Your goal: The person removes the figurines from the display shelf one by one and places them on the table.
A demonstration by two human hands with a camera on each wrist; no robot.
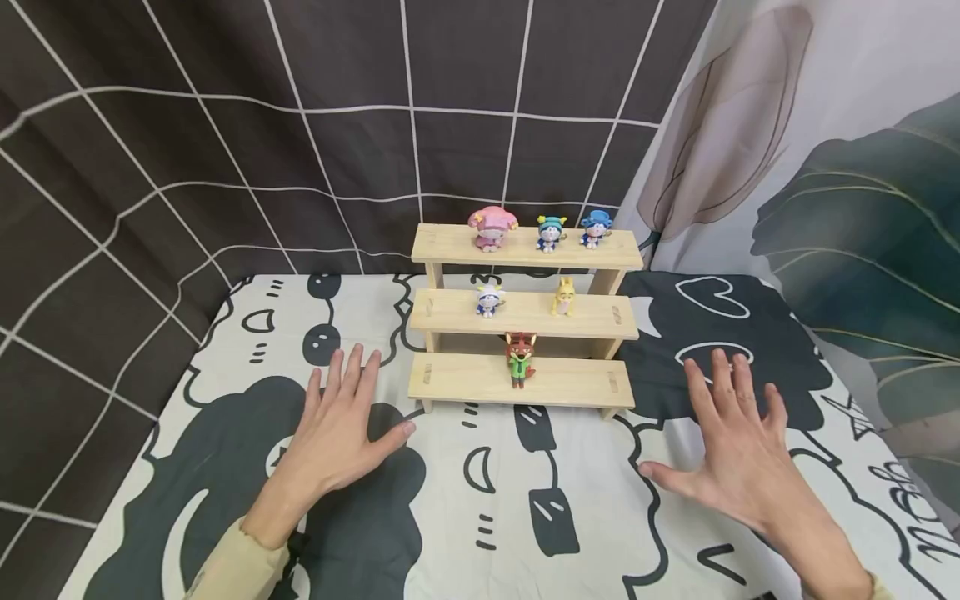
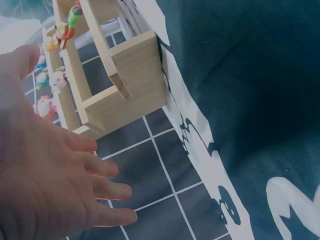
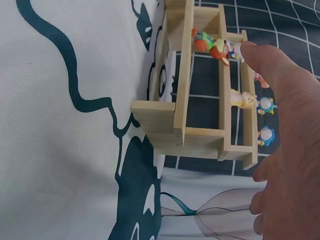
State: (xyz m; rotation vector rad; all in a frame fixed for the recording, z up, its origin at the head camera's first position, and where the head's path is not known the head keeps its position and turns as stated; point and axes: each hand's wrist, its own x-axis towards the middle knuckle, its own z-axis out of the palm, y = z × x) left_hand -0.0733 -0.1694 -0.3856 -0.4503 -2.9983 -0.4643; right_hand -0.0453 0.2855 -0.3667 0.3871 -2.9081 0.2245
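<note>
A three-step wooden shelf (image 1: 450, 377) stands between the two hands. On its top step are a pink-hooded figurine (image 1: 492, 228), a figurine with a teal cap (image 1: 551, 234) and a blue-hatted figurine (image 1: 596, 228). The middle step bears a white-and-blue figurine (image 1: 489, 300) and a yellow rabbit-eared figurine (image 1: 564, 297). A fox figurine (image 1: 520, 360) in green stands on the lowest step. My left hand (image 1: 333, 437), fingers spread, is left of the shelf and holds nothing. To the shelf's right, my right hand (image 1: 738, 446) is likewise spread, with nothing in it.
Beneath the shelf lies a black-and-white cartoon-print cloth (image 1: 450, 500). A dark curtain with a white grid (image 1: 360, 150) hangs behind and along the left. At the right hangs a pale curtain with leaf prints (image 1: 847, 208).
</note>
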